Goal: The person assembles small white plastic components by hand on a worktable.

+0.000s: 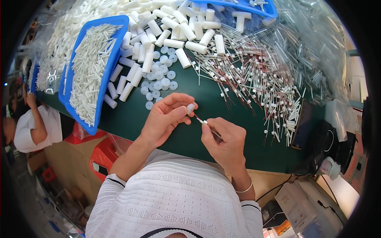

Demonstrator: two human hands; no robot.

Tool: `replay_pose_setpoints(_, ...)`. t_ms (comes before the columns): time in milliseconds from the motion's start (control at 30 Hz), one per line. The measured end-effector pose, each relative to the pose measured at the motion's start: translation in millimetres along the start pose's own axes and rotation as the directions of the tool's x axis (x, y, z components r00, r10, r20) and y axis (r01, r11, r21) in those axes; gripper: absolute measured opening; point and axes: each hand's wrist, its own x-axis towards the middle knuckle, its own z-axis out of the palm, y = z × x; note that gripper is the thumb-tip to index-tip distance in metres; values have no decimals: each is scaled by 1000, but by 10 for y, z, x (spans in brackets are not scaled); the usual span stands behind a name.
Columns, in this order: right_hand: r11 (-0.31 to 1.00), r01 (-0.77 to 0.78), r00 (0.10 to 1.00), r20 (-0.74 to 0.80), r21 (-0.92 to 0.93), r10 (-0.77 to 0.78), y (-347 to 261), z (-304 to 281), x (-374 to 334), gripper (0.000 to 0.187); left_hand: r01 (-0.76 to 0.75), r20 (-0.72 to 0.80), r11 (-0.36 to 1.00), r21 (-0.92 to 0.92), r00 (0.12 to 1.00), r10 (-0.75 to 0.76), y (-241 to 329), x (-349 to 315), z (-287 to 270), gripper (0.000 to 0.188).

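Note:
Between the thumb and fingers of my left hand is a small translucent white disc, tilted on edge. My right hand pinches a thin wired stick with a small white connector; its dark red wire end points at the disc. Whether the wire touches the disc or passes through it, I cannot tell. Both hands are held over the front of the dark green table. Beyond my left hand lie several loose translucent discs, each with a hole in the middle.
A blue tray of thin white sticks stands on the left. White foam-like cylinders are heaped at the back. Wired sticks spread across the right, beside clear plastic tubes and a phone. Another person sits at far left.

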Motion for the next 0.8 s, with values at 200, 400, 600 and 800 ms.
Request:
replay_pose_setpoints(200,996,50,998,53,-78,-46,10,8,40,7,-75,56,988,135,996,68,-73,-5,-9,26)
replay_pose_setpoints(400,991,100,994,48,-92,-96,105,130,-15,9,-216,28,973,79,976,214,-263,-19,30,23)
replay_pose_setpoints(600,947,-99,995,55,305,87,128,246,-129,15,-355,184,923,146,927,327,-274,-42,-6,20)
replay_pose_setpoints(800,916,-127,991,22,381,129,89,359,-158,17,-425,184,880,212,902,391,-237,-87,71,18)
